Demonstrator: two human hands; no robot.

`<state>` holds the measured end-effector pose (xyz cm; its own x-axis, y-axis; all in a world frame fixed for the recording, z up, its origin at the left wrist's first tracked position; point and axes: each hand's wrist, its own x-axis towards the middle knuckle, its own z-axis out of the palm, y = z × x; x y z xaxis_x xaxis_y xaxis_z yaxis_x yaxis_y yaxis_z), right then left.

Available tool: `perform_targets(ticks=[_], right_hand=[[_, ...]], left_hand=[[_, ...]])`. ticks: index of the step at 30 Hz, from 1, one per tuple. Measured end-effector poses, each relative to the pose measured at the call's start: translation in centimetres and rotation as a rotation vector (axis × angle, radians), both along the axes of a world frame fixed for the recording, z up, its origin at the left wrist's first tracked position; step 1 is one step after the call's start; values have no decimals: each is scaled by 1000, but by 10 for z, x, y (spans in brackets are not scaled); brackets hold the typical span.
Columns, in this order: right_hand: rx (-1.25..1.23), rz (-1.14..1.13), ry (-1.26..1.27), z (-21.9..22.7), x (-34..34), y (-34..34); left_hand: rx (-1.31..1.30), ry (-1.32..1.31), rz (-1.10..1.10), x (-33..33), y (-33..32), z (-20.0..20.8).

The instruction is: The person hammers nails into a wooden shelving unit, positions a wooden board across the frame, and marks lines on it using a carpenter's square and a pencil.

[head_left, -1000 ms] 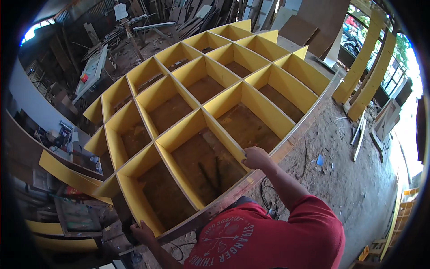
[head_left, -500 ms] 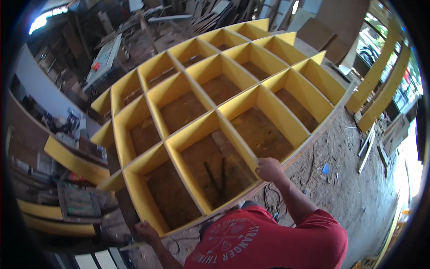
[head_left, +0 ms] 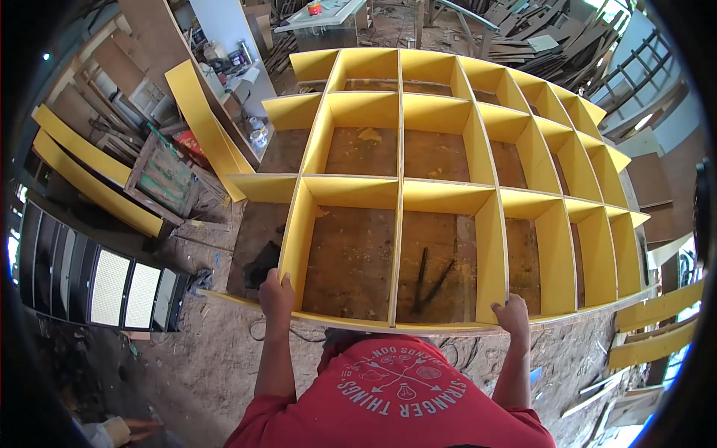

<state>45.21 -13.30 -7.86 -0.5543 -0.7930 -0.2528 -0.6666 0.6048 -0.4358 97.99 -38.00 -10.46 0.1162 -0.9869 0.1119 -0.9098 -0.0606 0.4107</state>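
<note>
In front of me lies a large yellow grid frame (head_left: 448, 197) of crossed upright boards, resting on a brown wooden surface (head_left: 351, 257). My left hand (head_left: 276, 295) grips the near end of the leftmost long board, fingers wrapped over its edge. Farther right, my right hand (head_left: 512, 315) is closed on the near end of another long board, its thumb on the left side. The board ends are partly hidden by my fingers. Between my hands, a dark V-shaped thing (head_left: 435, 280) lies in one compartment; I cannot make out its kind.
Loose curved yellow boards lean at the left (head_left: 205, 123) and more stand at the right (head_left: 661, 328). A black rack with pale panels (head_left: 112, 287) lies at lower left. Scrap wood (head_left: 545, 33) is piled at the back. A dark cloth-like lump (head_left: 263, 263) sits beside my left hand.
My view has turned, so the frame now lies nearly square before me and more of the left side shows. Both hands keep their grip on the same boards.
</note>
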Motion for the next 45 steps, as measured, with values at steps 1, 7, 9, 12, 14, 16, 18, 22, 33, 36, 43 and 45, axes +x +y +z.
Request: perform_targets(ticks=[1,7,9,12,14,16,18,22,33,36,43,45], right_hand=[[-29,43,-3,-5,-4,5],[-32,-30,21,1,-1,24],[0,-74,35,3,4,25],[-13,-105,38,4,7,19],[32,-118,61,1,4,20],[13,-135,33,3,6,20],[-9,-155,8,4,7,20],[-13,-148,52,7,13,13],[-22,-164,58,1,18,11],[-34,-111,52,-8,12,17],[7,-155,90,-1,15,7],[2,-205,29,9,17,4]], left_hand=[[9,1,1,3,3,-1],[2,75,-60,2,21,13],[2,104,-12,-1,30,9],[-9,85,40,-6,26,13],[2,71,31,-6,27,10],[9,58,15,-7,24,13],[57,106,1,-7,23,19],[25,147,-45,3,15,18],[12,99,0,2,14,12],[108,75,-47,10,11,12],[33,102,5,-1,13,9],[18,159,-1,-5,18,14]])
